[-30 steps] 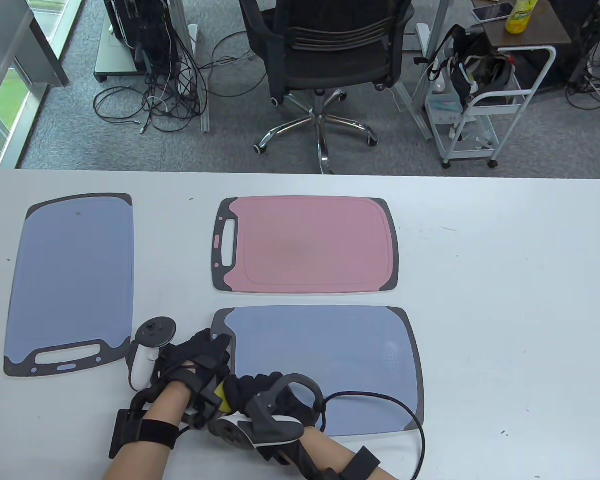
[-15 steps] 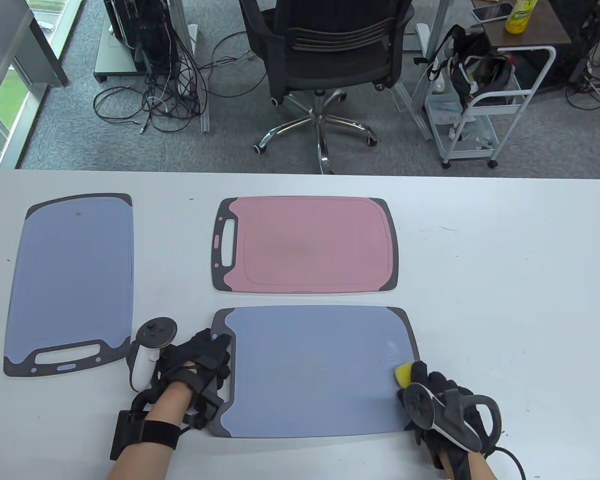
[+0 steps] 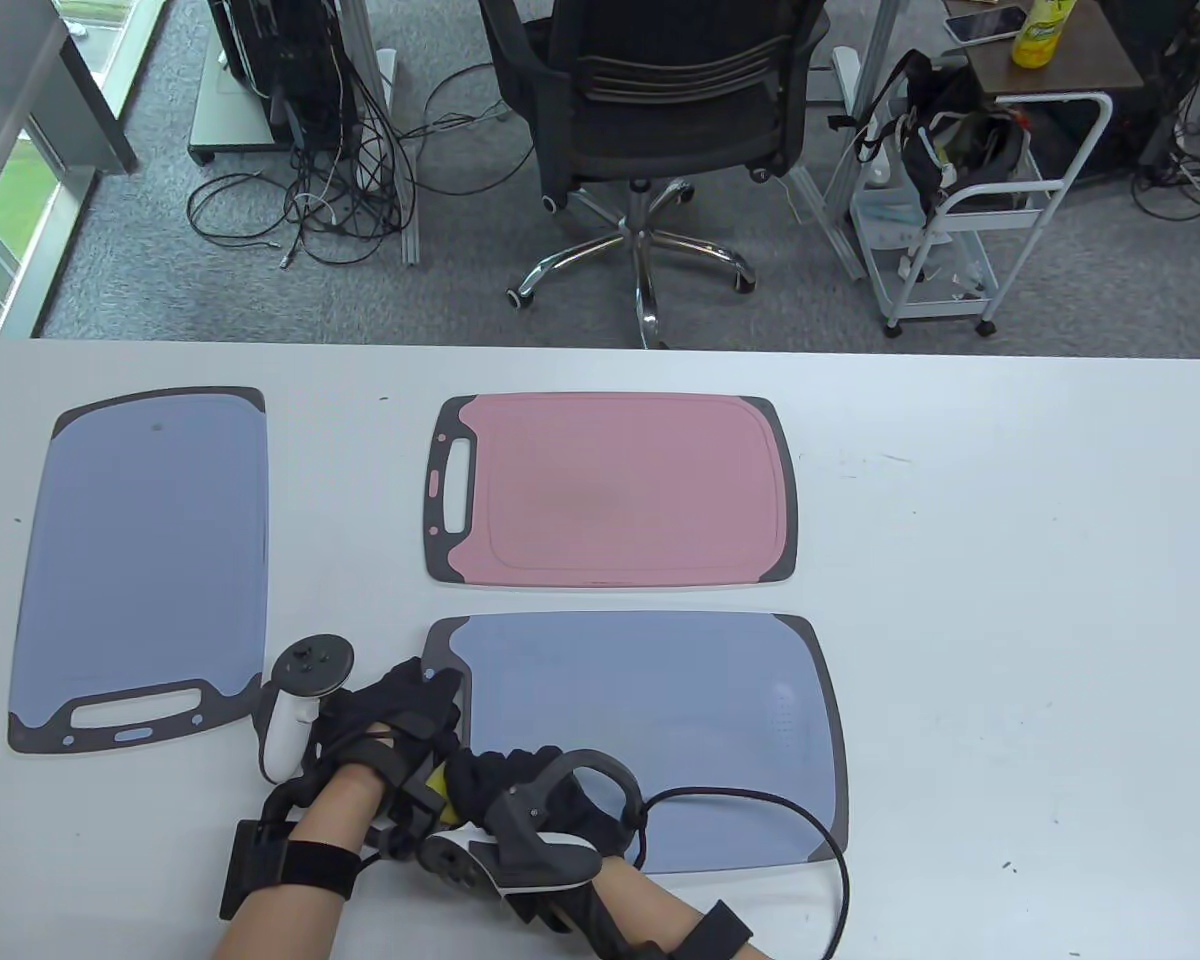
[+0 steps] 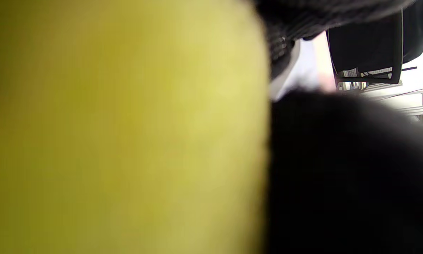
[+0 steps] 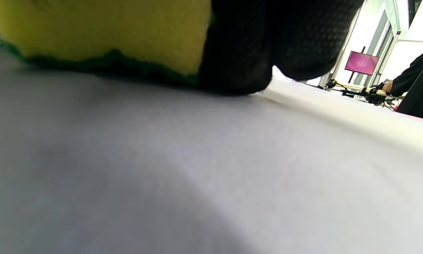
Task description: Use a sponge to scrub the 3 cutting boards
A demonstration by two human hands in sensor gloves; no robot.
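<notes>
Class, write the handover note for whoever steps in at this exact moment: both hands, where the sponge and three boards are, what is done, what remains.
Right hand grips the yellow sponge, green side down on the near blue board, at its left end.
Left hand rests on that board's handle end, steadying it.
Pink board lies behind it; the second blue board lies to the left. Neither is being touched.
Done: cannot tell which boards are finished.
Left: finish the near board, then check the other two.

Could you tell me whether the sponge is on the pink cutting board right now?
No, the sponge sits on the near blue cutting board, under the right hand.
</notes>
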